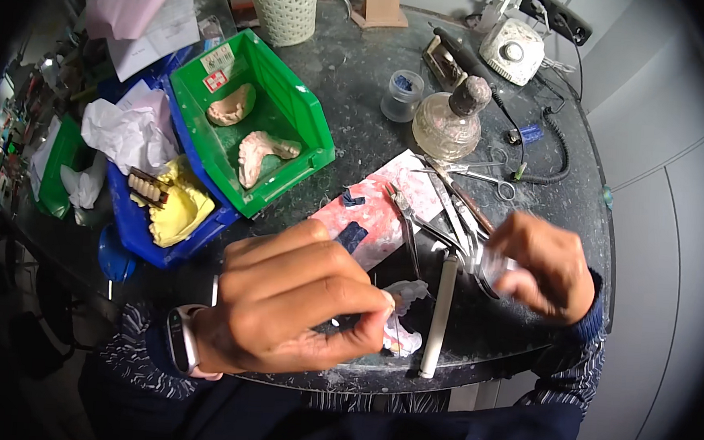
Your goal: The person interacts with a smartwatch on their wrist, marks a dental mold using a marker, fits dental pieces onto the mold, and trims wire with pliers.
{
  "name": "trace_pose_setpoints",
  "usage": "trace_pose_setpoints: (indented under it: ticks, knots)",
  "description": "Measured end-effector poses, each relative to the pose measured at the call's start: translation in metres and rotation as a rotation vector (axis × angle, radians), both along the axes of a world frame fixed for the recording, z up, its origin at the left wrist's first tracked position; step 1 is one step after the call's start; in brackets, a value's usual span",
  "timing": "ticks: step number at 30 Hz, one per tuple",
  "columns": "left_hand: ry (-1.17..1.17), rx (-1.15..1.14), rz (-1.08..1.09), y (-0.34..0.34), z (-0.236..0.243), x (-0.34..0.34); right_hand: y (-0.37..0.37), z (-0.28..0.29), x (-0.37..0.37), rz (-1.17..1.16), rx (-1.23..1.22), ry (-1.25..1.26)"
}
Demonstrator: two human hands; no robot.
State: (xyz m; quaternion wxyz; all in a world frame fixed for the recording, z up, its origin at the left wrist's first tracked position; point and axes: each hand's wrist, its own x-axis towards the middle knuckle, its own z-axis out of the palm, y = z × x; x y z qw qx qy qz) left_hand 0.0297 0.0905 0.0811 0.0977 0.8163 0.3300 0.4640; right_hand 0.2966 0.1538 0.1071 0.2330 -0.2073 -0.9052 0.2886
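Note:
My left hand (303,298), knuckles up at the near edge of the bench, is closed in a pinch. Something thin and small shows at its fingertips, too fine to name. Just beyond them lies a cloudy, translucent piece (410,294), with a whitish-pink piece (401,340) below it. Motion blurs my right hand (544,264), whose fingers curl at a clear, roundish thing (492,270) I cannot make out. Beside it lie pliers (409,211) and several metal hand tools (453,206). Between my hands, a white rod-shaped handle (440,318) points toward me.
A green bin (317,125) holds dental casts (230,106); a blue bin (137,243) holds a yellow cast (182,210). Pink-stained paper (369,197) carries dark blue wax-like strips (352,237). Farther back stand a glass burner (446,129), a small jar (401,94), scissors (488,176) and a corded device (513,52).

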Motion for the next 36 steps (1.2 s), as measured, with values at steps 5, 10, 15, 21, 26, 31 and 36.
trace_pose_setpoints:
  ticks: [5,10,15,21,26,31,36]
  knots:
    - [0.017,0.016,-0.037,-0.002,-0.003,0.002,-0.009,-0.012,-0.011,0.127,-0.036,-0.071]
    - [0.022,0.041,-0.061,-0.002,-0.009,0.006,-0.008,-0.018,-0.013,0.147,-0.061,-0.021]
    - [-0.017,0.123,-0.073,-0.002,-0.015,0.007,-0.009,-0.019,-0.015,0.163,-0.034,-0.019]
    - [0.025,0.113,-0.075,-0.005,-0.013,0.007,-0.009,-0.020,-0.014,0.173,-0.040,-0.001]
    - [0.068,0.122,-0.083,-0.004,-0.013,0.003,-0.008,-0.019,-0.015,0.181,-0.059,-0.020]
    - [0.103,0.108,-0.085,-0.004,-0.011,0.004,-0.008,-0.018,-0.015,0.194,-0.041,-0.003]
    - [0.093,0.126,-0.088,-0.004,-0.012,0.003,-0.009,-0.022,-0.015,0.188,-0.081,0.033]
